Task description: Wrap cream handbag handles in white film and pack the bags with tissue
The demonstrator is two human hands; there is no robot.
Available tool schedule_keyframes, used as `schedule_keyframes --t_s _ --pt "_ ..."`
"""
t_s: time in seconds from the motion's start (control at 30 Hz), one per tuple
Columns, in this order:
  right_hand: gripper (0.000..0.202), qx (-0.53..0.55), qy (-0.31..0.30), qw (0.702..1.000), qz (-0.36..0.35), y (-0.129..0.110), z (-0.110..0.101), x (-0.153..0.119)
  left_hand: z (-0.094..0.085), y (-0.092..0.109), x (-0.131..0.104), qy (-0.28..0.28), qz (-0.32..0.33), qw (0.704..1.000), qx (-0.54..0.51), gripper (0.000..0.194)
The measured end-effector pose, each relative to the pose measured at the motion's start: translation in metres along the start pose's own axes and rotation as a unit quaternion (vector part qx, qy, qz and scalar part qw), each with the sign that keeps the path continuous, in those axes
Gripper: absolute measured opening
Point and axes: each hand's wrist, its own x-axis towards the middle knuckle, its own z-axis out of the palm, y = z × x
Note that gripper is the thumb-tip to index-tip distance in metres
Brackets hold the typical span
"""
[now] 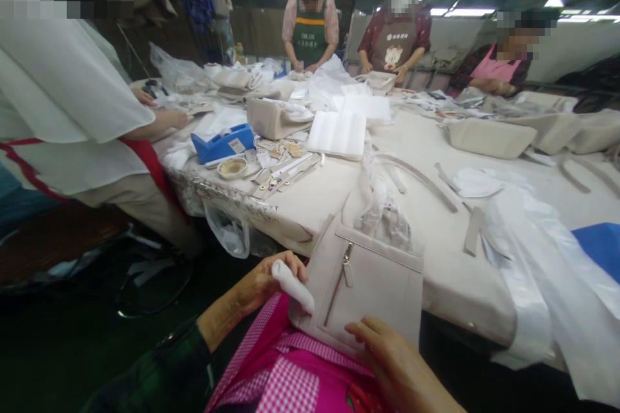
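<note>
Left hand (261, 284): fingers curled around the upper part of a white roll (294, 288), grasping it; the roll slants down from them, its lower end at the bag's near left side.
Right hand (387, 352): fingers loosely spread, grasping nothing, over the lower front of the bag; whether the fingertips touch it, I cannot tell.
Bag (382, 284): pale beige, to the right of the left fingers and reaching forward past the right ones, propped between the person and the table edge.
Zipper (335, 297): on the bag's front, between the two sets of fingers, running at a slant; its pull (347, 271) hangs near the far end.
Apron (290, 387): pink with checked trim, below the fingers of both hands.
Plastic wrap (380, 203): crumpled, ahead of the right fingers, at the bag's top.
Table (411, 135): cloth-covered, ahead of both hands' fingers.
Tape dispenser (225, 143): blue, well ahead and left of the left fingers, with a small dish (232, 168) just beside it.
Foam sheet (338, 133): white, well beyond the left fingers.
Strap (426, 181): curved, ahead and right of the right fingers.
Co-workers: three people (310, 32) across the table, far beyond the fingers; another person (82, 84) in white, left of the left fingers.
</note>
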Motion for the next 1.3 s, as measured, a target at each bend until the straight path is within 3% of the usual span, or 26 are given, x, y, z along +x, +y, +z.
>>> schedule_keyframes --t_s 0.1,0.3,0.43,0.67,0.87,1.03,1.13,1.2,1.3 --pt "0.031 -0.006 -0.021 1.0 0.012 0.001 0.003 0.003 -0.008 -0.001 -0.012 -0.009 0.025 1.0 0.014 0.054" --pt "0.029 -0.01 -0.047 0.999 0.018 0.003 0.004 0.005 -0.013 0.009 -0.026 -0.021 -0.04 0.997 0.058 0.029" --pt "0.031 0.001 -0.047 0.999 0.018 0.012 0.005 0.001 -0.021 0.011 -0.026 -0.029 -0.051 0.996 0.07 0.027" --pt "0.031 0.019 0.007 1.0 0.012 0.03 0.012 -0.003 -0.031 0.002 -0.024 -0.051 -0.013 0.996 0.072 0.021" --pt "0.033 0.026 -0.014 1.0 0.004 0.035 0.008 -0.002 -0.034 -0.007 -0.022 -0.046 0.003 0.997 0.054 0.022" --pt "0.033 0.063 0.078 0.995 0.023 0.034 -0.025 -0.011 -0.046 -0.013 -0.023 -0.065 -0.001 0.997 0.046 0.025" --pt "0.03 0.082 0.163 0.982 0.053 0.041 -0.049 -0.021 -0.06 -0.017 -0.023 -0.109 -0.03 0.991 0.065 0.032" --pt "0.028 0.108 0.209 0.969 0.078 0.049 -0.059 -0.028 -0.067 -0.018 -0.023 -0.074 -0.066 0.99 0.099 0.031" --pt "0.025 0.168 0.258 0.944 0.117 0.06 -0.063 -0.039 -0.069 -0.017 -0.022 -0.017 -0.058 0.988 0.143 0.035"
